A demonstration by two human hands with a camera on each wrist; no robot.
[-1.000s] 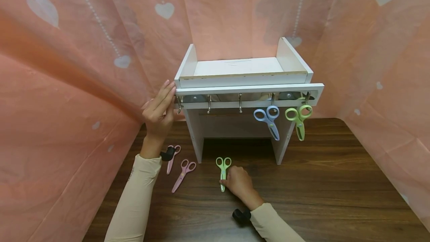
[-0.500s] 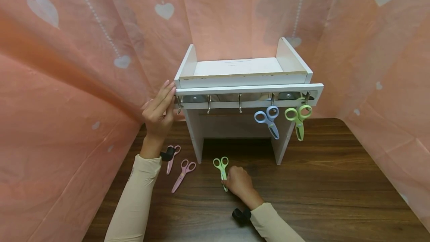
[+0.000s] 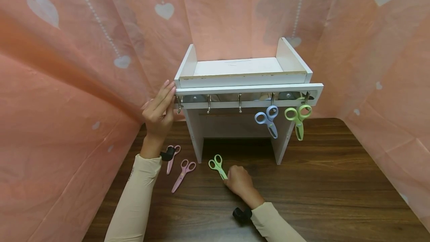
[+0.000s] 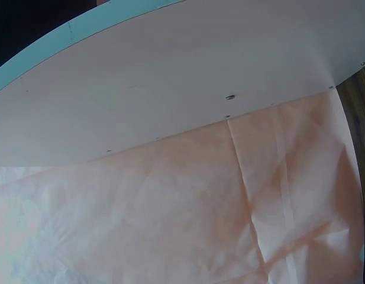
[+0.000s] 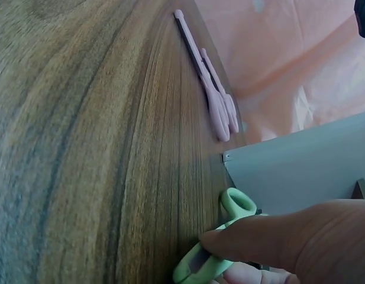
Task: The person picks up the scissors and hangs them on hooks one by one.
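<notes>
The green scissors (image 3: pixel 219 169) lie forward and to the left of the right hand (image 3: pixel 239 182), whose fingers pinch their blade end. From that grip the long axis slants away, the two loops foremost and free, near the left foot of the white rack (image 3: pixel 243 81); whether the scissors rest on the tabletop (image 3: pixel 336 174) is unclear. The right hand is plainly the nearer. The left hand (image 3: pixel 157 117) is well apart and higher, straight fingers against the left end of the hook rail (image 3: pixel 248 88). Farther left lie the pink scissors (image 3: pixel 181 178).
</notes>
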